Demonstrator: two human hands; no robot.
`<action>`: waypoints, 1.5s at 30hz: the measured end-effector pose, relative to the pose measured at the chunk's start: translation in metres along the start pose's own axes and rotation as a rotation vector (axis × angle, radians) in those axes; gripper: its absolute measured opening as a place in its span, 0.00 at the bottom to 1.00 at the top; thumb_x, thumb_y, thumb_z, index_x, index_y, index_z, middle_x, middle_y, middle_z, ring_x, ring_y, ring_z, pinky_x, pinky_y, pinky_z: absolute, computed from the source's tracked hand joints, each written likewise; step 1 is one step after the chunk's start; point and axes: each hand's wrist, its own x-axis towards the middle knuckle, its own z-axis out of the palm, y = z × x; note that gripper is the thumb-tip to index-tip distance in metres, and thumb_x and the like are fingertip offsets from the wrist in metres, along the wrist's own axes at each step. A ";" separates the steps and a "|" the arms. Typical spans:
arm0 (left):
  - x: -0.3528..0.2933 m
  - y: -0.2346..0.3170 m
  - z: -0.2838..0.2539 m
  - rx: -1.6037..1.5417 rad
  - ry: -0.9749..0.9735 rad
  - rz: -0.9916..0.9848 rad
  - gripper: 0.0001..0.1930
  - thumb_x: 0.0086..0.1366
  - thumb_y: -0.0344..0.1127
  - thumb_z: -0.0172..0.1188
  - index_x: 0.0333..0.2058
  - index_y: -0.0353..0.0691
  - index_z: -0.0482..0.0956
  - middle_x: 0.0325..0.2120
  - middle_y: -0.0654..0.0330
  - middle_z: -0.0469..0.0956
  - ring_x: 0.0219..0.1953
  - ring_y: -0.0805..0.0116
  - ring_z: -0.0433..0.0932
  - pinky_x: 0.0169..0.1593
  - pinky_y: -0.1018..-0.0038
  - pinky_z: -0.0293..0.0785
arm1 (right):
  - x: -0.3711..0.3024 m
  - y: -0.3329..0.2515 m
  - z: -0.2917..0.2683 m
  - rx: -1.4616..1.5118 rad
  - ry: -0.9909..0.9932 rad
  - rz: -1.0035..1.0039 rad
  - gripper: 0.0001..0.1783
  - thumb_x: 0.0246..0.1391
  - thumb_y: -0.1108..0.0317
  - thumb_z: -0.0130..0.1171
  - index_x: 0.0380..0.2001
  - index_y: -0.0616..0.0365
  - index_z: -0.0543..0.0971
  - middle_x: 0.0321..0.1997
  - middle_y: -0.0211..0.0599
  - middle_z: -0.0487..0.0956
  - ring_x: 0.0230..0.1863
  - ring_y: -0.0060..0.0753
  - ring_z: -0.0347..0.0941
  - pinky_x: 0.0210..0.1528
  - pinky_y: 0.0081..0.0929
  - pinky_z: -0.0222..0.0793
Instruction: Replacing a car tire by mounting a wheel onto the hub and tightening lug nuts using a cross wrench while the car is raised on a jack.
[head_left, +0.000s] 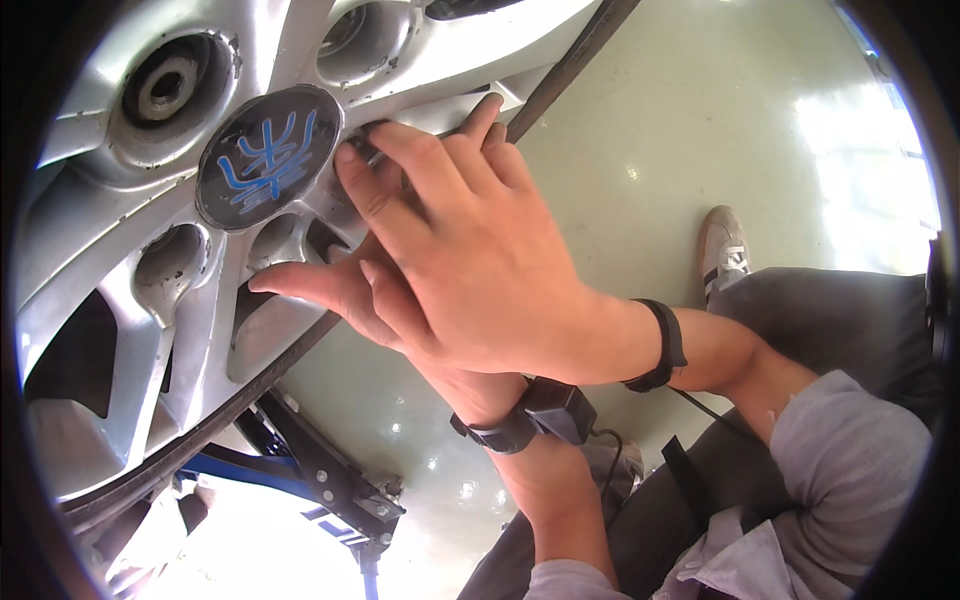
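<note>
A silver wheel rim (185, 330) with a round black centre cap (222, 172) marked in blue fills the upper left. My right hand (490, 240) crosses over my left at the rim's right side. Its bent fingers are apart, with tips by a bolt recess next to the cap; no held thing shows. Underneath lies my left hand (375, 310), its thumb stretched across a spoke below the cap. Most of the left hand's other fingers are hidden, though a fingertip above my right hand may be one of them.
Deep bolt recesses, one with a visible bolt (163, 93), ring the cap. The dark tyre edge (575, 70) borders the rim. Below stands a blue and black metal support (315, 475) on the shiny floor (690, 120). My shoe (725, 245) and legs are at right.
</note>
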 end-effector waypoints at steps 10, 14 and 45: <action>0.002 -0.008 0.000 0.011 0.052 0.023 0.31 0.73 0.47 0.55 0.63 0.32 0.58 0.56 0.50 0.68 0.52 0.57 0.72 0.53 0.63 0.70 | -0.002 0.001 0.000 -0.022 -0.015 0.005 0.33 0.48 0.49 0.64 0.45 0.70 0.81 0.52 0.44 0.72 0.44 0.47 0.70 0.58 0.60 0.61; 0.005 -0.005 0.002 -0.012 0.027 0.008 0.31 0.73 0.48 0.55 0.62 0.31 0.57 0.55 0.49 0.68 0.52 0.58 0.72 0.53 0.63 0.70 | -0.001 -0.001 0.002 -0.002 0.013 0.025 0.34 0.52 0.44 0.65 0.40 0.72 0.83 0.48 0.44 0.74 0.42 0.46 0.70 0.63 0.66 0.59; 0.034 0.004 0.034 -1.609 -0.146 -0.573 0.50 0.64 0.73 0.54 0.63 0.28 0.57 0.58 0.42 0.67 0.60 0.51 0.68 0.67 0.56 0.61 | 0.031 0.005 -0.068 0.453 0.220 -0.163 0.10 0.41 0.78 0.66 0.31 0.53 0.83 0.33 0.34 0.80 0.29 0.32 0.70 0.36 0.31 0.65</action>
